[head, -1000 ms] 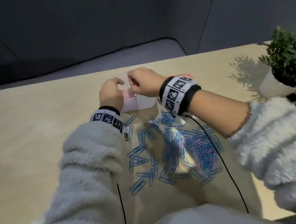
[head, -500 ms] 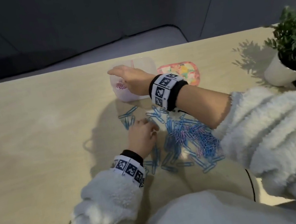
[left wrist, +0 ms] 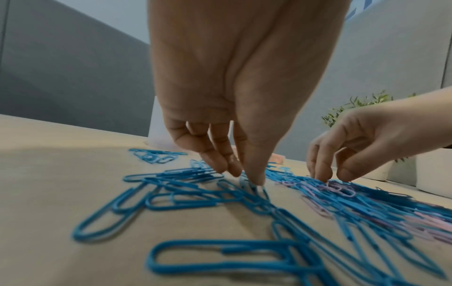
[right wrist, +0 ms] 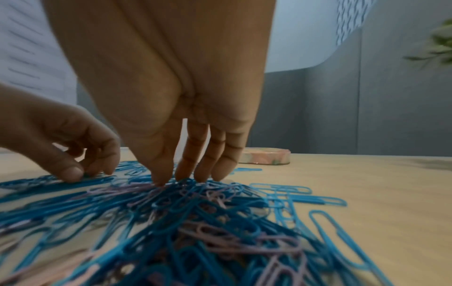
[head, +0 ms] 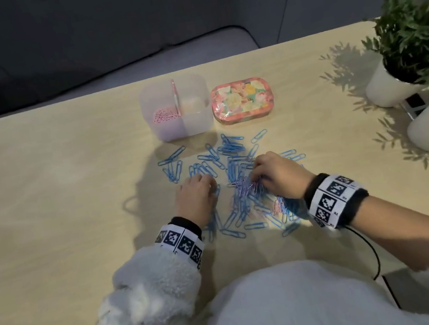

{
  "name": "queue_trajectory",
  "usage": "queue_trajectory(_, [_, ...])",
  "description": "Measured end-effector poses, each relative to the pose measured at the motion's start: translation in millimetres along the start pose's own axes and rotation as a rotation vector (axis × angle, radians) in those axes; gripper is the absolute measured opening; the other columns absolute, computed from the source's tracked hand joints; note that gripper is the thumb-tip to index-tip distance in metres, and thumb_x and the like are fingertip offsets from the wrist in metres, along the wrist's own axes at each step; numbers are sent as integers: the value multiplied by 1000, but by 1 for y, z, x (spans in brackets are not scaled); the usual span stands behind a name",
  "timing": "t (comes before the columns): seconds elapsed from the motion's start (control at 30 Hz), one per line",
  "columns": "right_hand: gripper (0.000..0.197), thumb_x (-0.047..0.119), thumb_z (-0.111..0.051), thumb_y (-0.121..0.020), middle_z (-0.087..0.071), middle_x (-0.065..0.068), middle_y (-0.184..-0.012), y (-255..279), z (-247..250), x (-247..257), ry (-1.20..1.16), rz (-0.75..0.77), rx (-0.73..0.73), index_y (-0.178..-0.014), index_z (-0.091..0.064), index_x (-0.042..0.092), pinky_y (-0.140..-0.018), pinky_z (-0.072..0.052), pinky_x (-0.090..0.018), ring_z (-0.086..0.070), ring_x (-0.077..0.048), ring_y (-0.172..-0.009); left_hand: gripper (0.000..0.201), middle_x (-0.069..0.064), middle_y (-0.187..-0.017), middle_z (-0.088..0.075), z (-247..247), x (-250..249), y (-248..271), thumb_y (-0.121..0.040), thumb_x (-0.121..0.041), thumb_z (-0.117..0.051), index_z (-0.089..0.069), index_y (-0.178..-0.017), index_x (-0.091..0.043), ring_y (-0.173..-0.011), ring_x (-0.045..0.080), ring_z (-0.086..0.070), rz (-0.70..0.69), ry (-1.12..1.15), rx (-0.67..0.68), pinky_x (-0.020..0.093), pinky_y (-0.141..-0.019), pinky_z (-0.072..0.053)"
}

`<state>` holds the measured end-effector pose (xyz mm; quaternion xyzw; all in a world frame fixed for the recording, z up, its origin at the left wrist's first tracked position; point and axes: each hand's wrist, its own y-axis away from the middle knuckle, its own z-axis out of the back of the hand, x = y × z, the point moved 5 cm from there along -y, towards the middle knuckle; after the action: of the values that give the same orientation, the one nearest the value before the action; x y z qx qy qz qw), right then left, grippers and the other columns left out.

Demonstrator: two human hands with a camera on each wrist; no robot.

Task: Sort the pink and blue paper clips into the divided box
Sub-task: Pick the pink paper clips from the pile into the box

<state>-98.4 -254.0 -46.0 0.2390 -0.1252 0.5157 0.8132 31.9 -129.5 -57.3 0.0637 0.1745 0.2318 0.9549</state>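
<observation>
Dark grey panelled wall behind a pale wooden table [head: 43, 189]. Landmark: the divided box [head: 195, 120], translucent, standing toward the table's far edge.

Two potted plants [head: 414, 46] in white pots, well off to the right of the box, at the table's right end. A flowered tin [head: 241, 101] just beside the box on its right.

Person in a fleecy pale sleeve [head: 148, 285], patterned bands on both wrists.

Heap of paper clips [head: 239, 186] spread on the table in front of the box, nearer the person; mostly blue, with pink ones [right wrist: 244, 241] tangled through the right part. A small cluster of pink clips [head: 165, 115] already lies in the box's left compartment; what the right compartment holds I cannot tell.

Left hand [head: 195, 196], in front of the box, fingers bunched together and pointing down, tips touching blue clips [left wrist: 186, 181] at the heap's left edge; whether it grips one is unclear.

Right hand [head: 279, 173], right of the left one, fingers close together and slightly curved, tips pressed into the mixed blue-pink tangle [right wrist: 190, 193].
</observation>
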Motion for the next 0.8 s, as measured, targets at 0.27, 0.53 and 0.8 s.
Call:
queue_trajectory(0.27, [22, 11, -51, -88, -65, -8, -102, -12, 3, 26, -1, 25, -50, -100, -71, 12, -86, -42, -39, -54, -28, -103, 25, 3, -108, -57, -14, -26, 9, -88, -37, -51, -56, -104, -18, -105, 27, -50, -60, -65, 55, 36, -87, -37])
queue_trajectory(0.53, [10, 12, -58, -84, -63, -9, -103, -37, -20, 39, 109, -40, 148, -90, -66, 10, -77, -43, -34, -56, -27, -104, 12, 13, -99, -59, -15, -20, 14, -89, -13, -46, -57, -92, -6, -95, 31, -55, -41, 54, 51, 40, -80, -43])
queue_trajectory(0.8, [12, 9, -49, -90, -58, -7, -83, -24, 4, 5, -331, -115, -102, -80, -51, 13, -71, -37, -30, -52, -22, -78, 21, 4, -101, -46, 0, -9, 6, -95, -7, -32, -49, -108, -4, -90, 19, -45, 140, 462, 103, 29, -77, -38])
